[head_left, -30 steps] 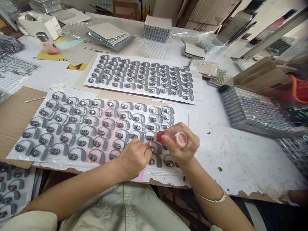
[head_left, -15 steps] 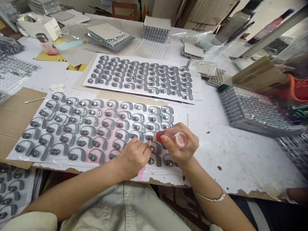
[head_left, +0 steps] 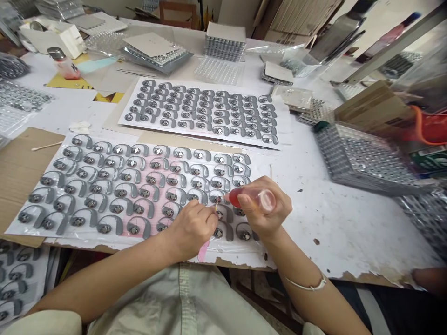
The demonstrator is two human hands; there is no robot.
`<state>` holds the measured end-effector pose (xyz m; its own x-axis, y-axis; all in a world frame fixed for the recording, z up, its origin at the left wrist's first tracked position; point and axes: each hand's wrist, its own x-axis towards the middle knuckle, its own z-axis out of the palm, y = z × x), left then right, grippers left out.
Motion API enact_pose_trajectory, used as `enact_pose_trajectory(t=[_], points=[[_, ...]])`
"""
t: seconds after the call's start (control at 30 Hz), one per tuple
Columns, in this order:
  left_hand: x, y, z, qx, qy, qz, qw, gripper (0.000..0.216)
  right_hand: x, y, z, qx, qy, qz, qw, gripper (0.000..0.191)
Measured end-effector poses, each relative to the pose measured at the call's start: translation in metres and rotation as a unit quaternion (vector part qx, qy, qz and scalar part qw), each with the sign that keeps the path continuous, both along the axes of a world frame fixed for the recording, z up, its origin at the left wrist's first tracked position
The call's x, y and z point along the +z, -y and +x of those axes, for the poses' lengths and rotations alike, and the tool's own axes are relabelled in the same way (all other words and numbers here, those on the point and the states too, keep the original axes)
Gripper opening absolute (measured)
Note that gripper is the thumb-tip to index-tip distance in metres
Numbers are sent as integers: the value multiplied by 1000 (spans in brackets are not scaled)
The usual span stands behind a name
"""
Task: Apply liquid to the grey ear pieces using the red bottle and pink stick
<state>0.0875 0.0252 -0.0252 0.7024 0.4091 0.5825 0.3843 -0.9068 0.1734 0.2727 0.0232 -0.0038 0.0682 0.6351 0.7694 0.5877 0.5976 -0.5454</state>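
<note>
My right hand (head_left: pixel 270 211) is wrapped round a small clear squeeze bottle (head_left: pixel 253 199) of red liquid, held tilted with its nozzle pointing left. My left hand (head_left: pixel 192 228) is closed on a thin cotton swab (head_left: pixel 216 204), whose tip shows just past the fingers. Nozzle and swab tip are close together over one grey hook-shaped part (head_left: pixel 219 197) with a round metal centre. Rows of such parts lie on a white sheet (head_left: pixel 21 228), pink-stained in the middle. My left hand and forearm hide some of the lower parts.
Behind lies a second sheet (head_left: pixel 139 122) of the same parts. A loose cotton swab (head_left: pixel 47 146) lies on cardboard (head_left: pixel 31 172) at left. A jar (head_left: pixel 64 65) stands at the back left. Stacked clear trays (head_left: pixel 370 158) and an orange-rimmed container (head_left: pixel 426 125) are at right.
My right hand and the bottle have shifted slightly right. Both hands keep their hold, and the nozzle stays by the swab tip. The whole view has drifted a little.
</note>
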Motion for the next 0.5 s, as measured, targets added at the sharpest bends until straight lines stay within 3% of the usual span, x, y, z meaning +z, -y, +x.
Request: enact_pose_trajectory(t=[0.5], points=[[-1, 0, 0, 1, 8, -1, 1000, 27, -2, -2, -3, 13, 14, 0, 1000, 9]])
